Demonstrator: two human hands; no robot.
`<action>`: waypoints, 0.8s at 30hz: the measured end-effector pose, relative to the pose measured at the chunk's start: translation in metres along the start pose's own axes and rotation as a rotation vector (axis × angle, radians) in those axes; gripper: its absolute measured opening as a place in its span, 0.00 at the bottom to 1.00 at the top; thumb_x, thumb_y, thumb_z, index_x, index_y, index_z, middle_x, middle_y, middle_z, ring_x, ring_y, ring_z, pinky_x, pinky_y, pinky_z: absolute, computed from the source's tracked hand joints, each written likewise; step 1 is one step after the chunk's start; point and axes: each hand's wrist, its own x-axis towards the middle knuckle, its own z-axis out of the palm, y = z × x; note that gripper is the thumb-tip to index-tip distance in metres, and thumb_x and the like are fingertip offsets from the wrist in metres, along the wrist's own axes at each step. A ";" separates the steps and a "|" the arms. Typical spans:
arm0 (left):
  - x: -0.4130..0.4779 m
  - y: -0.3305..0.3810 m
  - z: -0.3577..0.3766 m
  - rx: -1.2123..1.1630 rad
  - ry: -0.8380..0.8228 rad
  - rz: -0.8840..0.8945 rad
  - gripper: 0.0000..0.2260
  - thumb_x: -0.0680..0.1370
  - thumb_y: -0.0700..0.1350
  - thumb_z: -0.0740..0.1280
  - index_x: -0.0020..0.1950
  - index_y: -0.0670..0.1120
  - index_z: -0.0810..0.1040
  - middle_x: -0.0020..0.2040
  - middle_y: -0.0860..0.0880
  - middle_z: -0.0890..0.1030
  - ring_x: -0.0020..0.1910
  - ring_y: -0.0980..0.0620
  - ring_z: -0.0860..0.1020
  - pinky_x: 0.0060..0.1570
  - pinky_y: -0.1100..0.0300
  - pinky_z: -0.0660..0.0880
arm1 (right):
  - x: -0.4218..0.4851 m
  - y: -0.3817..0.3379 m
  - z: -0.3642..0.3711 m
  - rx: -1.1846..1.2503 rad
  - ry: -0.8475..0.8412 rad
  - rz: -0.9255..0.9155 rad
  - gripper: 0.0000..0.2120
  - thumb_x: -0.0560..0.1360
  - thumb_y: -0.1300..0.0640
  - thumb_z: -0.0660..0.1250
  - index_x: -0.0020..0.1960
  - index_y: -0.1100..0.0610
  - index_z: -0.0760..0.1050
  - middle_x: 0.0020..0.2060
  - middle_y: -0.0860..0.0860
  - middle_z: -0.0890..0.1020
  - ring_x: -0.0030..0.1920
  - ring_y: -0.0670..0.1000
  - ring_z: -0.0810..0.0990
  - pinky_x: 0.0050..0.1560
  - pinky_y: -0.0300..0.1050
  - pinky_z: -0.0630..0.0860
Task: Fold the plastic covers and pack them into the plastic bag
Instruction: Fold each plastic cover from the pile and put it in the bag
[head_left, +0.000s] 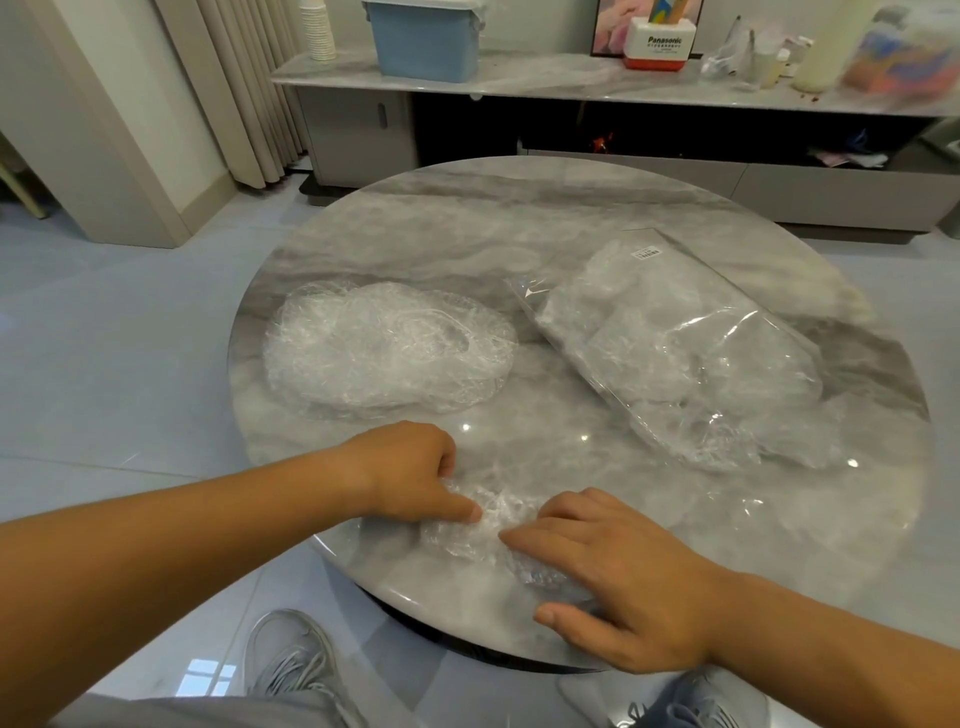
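While the left grip (410, 475) pinches the plastic cover (485, 527) lying between both, the right grip (618, 577) presses it, fingers straight.

Grey-veined marble table (571, 218), clear whitish plastic covers (387, 345), blue bin (426, 44), red-and-white box (657, 44).

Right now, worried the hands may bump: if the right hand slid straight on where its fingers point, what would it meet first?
Likely the left hand, its thumb: the right hand points up-left over the crumpled plastic cover it presses; the thumb lies just ahead.
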 end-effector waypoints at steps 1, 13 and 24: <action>0.000 0.000 0.001 0.014 0.005 -0.012 0.20 0.72 0.65 0.72 0.39 0.50 0.71 0.37 0.54 0.75 0.35 0.54 0.73 0.37 0.58 0.69 | 0.001 0.000 -0.001 0.028 0.043 0.015 0.25 0.82 0.44 0.62 0.74 0.54 0.68 0.60 0.46 0.79 0.59 0.48 0.76 0.60 0.50 0.72; -0.009 0.003 0.001 -0.071 0.088 -0.002 0.16 0.74 0.59 0.72 0.39 0.51 0.69 0.38 0.54 0.74 0.36 0.55 0.71 0.36 0.60 0.67 | 0.012 -0.003 0.001 -0.048 -0.200 0.112 0.27 0.83 0.34 0.48 0.77 0.44 0.66 0.78 0.42 0.62 0.76 0.45 0.58 0.75 0.49 0.57; -0.019 0.023 0.000 -1.034 -0.060 -0.041 0.09 0.76 0.41 0.75 0.46 0.41 0.76 0.34 0.45 0.80 0.31 0.52 0.80 0.35 0.61 0.79 | 0.009 -0.003 0.003 -0.066 -0.217 0.109 0.28 0.83 0.34 0.45 0.78 0.45 0.64 0.77 0.45 0.64 0.77 0.48 0.58 0.77 0.49 0.55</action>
